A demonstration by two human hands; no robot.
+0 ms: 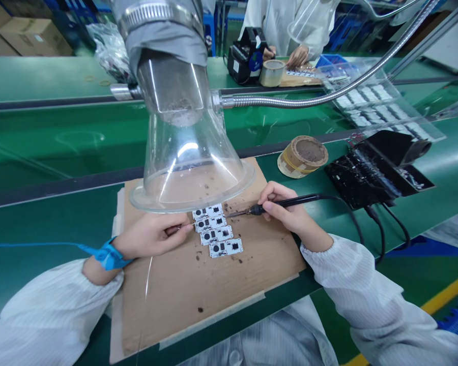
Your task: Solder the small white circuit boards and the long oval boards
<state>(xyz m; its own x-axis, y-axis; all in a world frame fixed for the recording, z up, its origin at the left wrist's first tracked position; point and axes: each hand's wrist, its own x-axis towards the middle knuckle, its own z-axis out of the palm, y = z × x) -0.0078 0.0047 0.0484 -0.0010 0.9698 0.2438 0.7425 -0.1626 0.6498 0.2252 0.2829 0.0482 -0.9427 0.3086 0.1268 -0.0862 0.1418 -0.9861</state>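
My left hand (158,235), with a blue wrist strap (110,255) at its wrist, pinches a thin strand of solder wire (148,279). The wire's short end points at a row of several small white circuit boards (226,247), stepped one below another on a brown cardboard sheet (168,310). From the right, my right hand (284,208) grips a soldering iron (301,200) like a pen. Its tip lies close to the right edge of the upper boards; whether it touches one I cannot tell. The top board is partly behind the hood's rim.
A clear fume hood (191,147) hangs low over the boards. Behind my right hand stand a tape roll (303,156) and a black iron holder (377,168) with cables. A clear tray (381,107) of white pieces is farther back. Across the line, a co-worker's hands (297,57) are over other boards.
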